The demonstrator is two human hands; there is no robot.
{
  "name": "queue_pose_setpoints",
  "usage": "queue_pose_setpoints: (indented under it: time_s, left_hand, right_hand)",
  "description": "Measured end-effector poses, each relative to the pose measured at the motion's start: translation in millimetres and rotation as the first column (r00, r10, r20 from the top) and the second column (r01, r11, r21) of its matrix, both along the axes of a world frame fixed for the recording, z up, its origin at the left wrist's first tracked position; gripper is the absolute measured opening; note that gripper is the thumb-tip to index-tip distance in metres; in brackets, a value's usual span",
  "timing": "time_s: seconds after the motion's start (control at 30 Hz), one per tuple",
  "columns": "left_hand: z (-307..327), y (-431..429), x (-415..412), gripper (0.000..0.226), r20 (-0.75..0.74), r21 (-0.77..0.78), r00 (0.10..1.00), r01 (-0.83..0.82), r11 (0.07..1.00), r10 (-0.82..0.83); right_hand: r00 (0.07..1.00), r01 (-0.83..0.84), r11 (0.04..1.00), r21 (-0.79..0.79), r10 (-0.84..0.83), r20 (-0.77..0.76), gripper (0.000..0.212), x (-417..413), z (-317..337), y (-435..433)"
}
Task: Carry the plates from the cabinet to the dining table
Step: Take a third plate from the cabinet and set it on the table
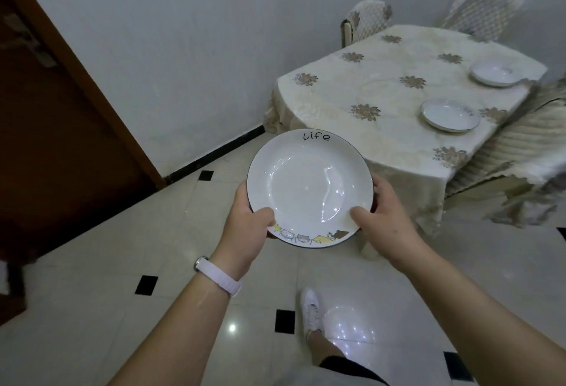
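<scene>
I hold a white deep plate with a dark rim, the word "life" and small cartoon figures, level in front of me above the floor. My left hand grips its left edge with the thumb on the rim. My right hand grips its right edge the same way. The dining table, under a cream flowered cloth, stands ahead to the right. Two white plates lie on it: one near its right edge, another farther back.
A brown wooden door stands on the left. Covered chairs ring the table: two at the back, one at the right. The glossy tiled floor stretches below, with my white shoe on it.
</scene>
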State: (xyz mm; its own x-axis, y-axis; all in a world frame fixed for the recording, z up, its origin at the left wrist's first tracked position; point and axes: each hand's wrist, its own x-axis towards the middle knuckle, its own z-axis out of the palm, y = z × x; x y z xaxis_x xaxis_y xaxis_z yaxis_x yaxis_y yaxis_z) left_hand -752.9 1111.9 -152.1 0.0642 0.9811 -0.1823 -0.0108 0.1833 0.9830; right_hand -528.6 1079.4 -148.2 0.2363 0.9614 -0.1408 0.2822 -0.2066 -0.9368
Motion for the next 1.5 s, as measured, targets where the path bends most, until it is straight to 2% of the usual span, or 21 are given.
queue_pose_setpoints:
  time_s: [0.13, 0.27, 0.47, 0.63, 0.8, 1.1, 1.5]
  left_hand:
    - [-6.6, 57.8, -2.8, 0.060, -0.035, -0.027, 0.999, -0.035, 0.999, 0.034]
    - [-5.4, 124.0, -0.8, 0.066, -0.070, -0.037, 0.997, -0.037, 0.999, 0.035]
    - [7.9, 225.3, 9.6, 0.066, -0.114, -0.040, 0.991, -0.076, 0.996, 0.071]
    - [20.8, 283.1, 14.5, 0.057, -0.056, -0.046, 0.993, -0.103, 0.994, 0.100]
    - [16.4, 332.0, 2.1, 0.063, -0.021, -0.022, 0.993, -0.113, 0.993, 0.113]
    - [-0.4, 434.1, -28.1, 0.067, 0.049, -0.027, 0.999, 0.005, 1.000, -0.004]
    - [2.6, 658.3, -108.1, 0.061, 0.084, 0.000, 0.958, 0.274, 0.962, -0.273]
  right_hand:
    - [1.000, -0.029, 0.999, -0.027, 0.028, -0.014, 0.052, -3.4, -12.5, 62.2]
    - [0.998, -0.063, 0.997, -0.051, 0.062, -0.025, 0.064, -0.6, -24.6, 138.8]
    - [0.996, -0.079, 0.996, -0.041, 0.077, -0.047, 0.056, 8.9, -9.8, 240.5]
    - [0.996, -0.080, 0.997, -0.013, 0.079, -0.038, 0.059, 9.5, 0.1, 307.4]
    - [0.994, -0.110, 0.994, -0.013, 0.109, -0.030, 0.059, 1.2, 9.2, 355.6]
    - [0.999, -0.031, 0.999, -0.016, 0.031, -0.032, 0.058, -26.8, 2.4, 443.2]
    - [0.978, 0.176, 0.984, 0.004, -0.175, -0.114, 0.064, -111.8, 3.9, 623.4]
